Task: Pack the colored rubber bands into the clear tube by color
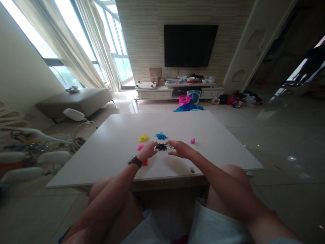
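A small heap of black pieces (pixel 160 147), too small to name, lies between my two hands over the white table (pixel 122 128). My left hand (pixel 148 150), with a watch on its wrist, curves around the heap's left side, thumb and fingers apart. On the other side my right hand (pixel 179 149) forms a similar curve, its thumb and fingers spread. A pale, glossy patch shows inside that curve; I cannot make out what it is. Close by are a yellow heap (pixel 143 138), a blue heap (pixel 160 136), a pink heap (pixel 140 147) and some red pieces (pixel 145 162), partly hidden by my left hand.
A pink lump (pixel 192 140) sits on the table to the right. A small figure-like item (pixel 192 170) lies near the front edge. Beyond the table are a pink basket (pixel 184 100) and a low TV cabinet (pixel 154 95). A white-shaded lamp (pixel 50 157) stands at the left.
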Tool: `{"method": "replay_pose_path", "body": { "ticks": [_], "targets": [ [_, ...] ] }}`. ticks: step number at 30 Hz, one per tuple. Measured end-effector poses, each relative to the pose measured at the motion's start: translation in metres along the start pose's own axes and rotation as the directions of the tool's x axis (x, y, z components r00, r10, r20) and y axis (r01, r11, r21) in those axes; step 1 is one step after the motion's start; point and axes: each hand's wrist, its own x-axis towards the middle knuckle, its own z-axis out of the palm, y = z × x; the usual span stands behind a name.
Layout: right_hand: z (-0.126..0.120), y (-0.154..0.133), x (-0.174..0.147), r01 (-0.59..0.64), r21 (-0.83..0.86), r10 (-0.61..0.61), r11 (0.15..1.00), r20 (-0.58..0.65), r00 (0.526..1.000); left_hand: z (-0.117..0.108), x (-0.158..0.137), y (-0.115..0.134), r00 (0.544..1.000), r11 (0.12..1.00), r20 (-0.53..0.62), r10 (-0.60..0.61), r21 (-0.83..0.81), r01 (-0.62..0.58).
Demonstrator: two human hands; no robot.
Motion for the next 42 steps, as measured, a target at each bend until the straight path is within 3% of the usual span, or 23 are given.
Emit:
{"method": "replay_pose_path", "body": {
  "ticks": [7,15,27,34,42],
  "targets": [
    [0.001,0.001,-0.002,-0.006,-0.017,0.005,1.000,-0.028,1.000,0.029,0.014,-0.002,0.998,0.999,-0.051,-0.024,-0.036,0.022],
    [0.002,0.000,-0.002,-0.016,-0.022,0.015,1.000,-0.038,0.999,0.035,0.023,-0.007,0.990,0.993,-0.093,-0.104,-0.073,0.097],
    [0.002,-0.001,-0.003,-0.065,-0.020,0.064,0.998,-0.034,0.997,0.002,0.026,0.007,0.973,0.952,-0.154,-0.174,-0.278,0.126],
    [0.009,-0.004,-0.001,-0.180,0.032,0.183,0.983,-0.089,0.979,-0.013,0.017,0.032,0.955,0.745,-0.220,-0.199,-0.667,0.002],
    [0.016,-0.012,0.002,-0.213,0.069,0.219,0.975,-0.091,0.972,-0.025,0.001,0.054,0.973,0.732,-0.231,0.006,-0.661,-0.162]
  ]
}}
